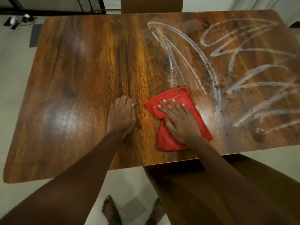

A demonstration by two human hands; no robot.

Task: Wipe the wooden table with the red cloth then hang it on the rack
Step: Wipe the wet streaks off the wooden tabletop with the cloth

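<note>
The wooden table (78,82) fills most of the view, its right half streaked with wet wipe marks (243,75). A red cloth (170,98) lies bunched near the front edge, right of centre. My right hand (180,120) presses flat on top of it, fingers spread. Just to the left of the cloth, my left hand (121,116) rests on the bare wood with its fingers curled under, holding nothing. No rack is visible.
A brown chair (211,184) stands at the table's front right, and another chair back (151,4) rises behind the far edge. Black frame legs and cables (17,20) lie on the floor at the back left. My bare feet (110,210) stand on pale tiles.
</note>
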